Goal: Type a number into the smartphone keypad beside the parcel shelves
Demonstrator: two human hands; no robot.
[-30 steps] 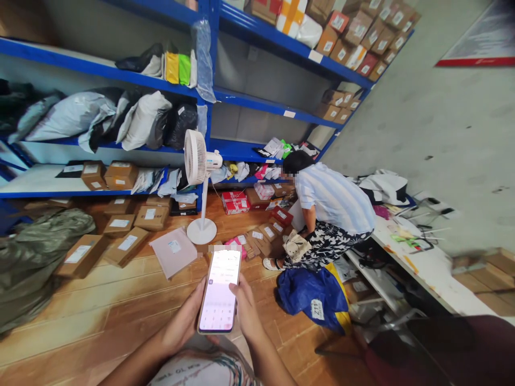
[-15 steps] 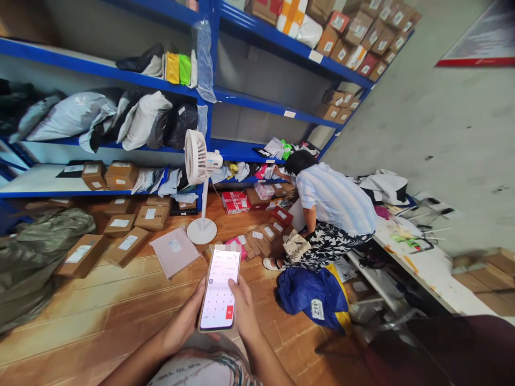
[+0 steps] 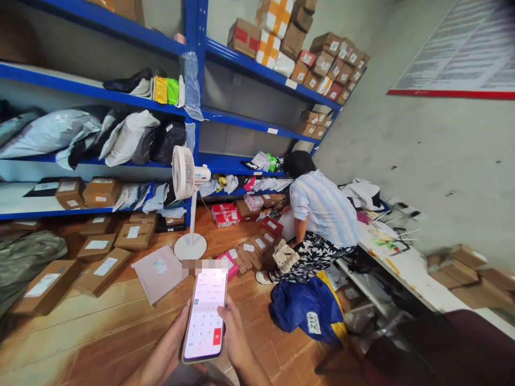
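Note:
A phone (image 3: 204,316) with a lit number keypad is held upright at the lower middle of the view. My left hand (image 3: 177,332) wraps round its left edge. On the other side my right hand (image 3: 233,327) grips the phone, its thumb over the right part of the screen near the keypad's top. Beyond the phone, a pink package (image 3: 228,264) and several brown boxes (image 3: 252,252) lie on the wooden floor. A flat pale pink parcel (image 3: 159,273) is to their left.
A white fan (image 3: 190,246) stands before blue shelves (image 3: 241,123) of parcels. A person in a striped shirt (image 3: 324,206) bends at the lower shelf. A blue bag (image 3: 306,308) lies nearby; a white table (image 3: 402,262) and dark chair (image 3: 446,348) are right.
The view has shifted, with the phone and both hands now lower and further left in it. The person's reaching arm has come down from the shelf. Both hands still hold the phone.

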